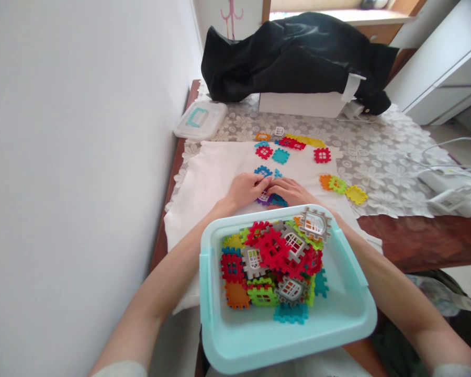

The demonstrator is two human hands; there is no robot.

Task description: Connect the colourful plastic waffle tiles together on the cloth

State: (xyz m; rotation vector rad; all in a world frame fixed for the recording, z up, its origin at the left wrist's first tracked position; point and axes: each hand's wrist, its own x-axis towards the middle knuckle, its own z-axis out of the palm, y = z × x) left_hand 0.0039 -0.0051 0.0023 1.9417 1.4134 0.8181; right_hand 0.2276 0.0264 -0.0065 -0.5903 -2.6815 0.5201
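My left hand [246,191] and my right hand [288,191] meet fingertip to fingertip on a white cloth [208,193], just past the rim of a pale turquoise plastic tray [290,343]. Under the fingers lie a purple interlocking waffle block [262,197] and a teal one [278,200], partly hidden, so any grip on them is unclear. A blue block [262,170] sits just beyond my fingertips. The tray holds a heap of red, grey, green and orange blocks [272,251]. More blocks, including a red one [322,155] and a yellow one [356,195], lie spread in an arc further out.
A white wall [82,157] runs along the table's left side. A lace tablecloth [380,157] covers the table. At the back are a plastic box lid [200,119] and a black cloth [290,57] draped over a white box [302,104]. White cables [451,170] lie at right.
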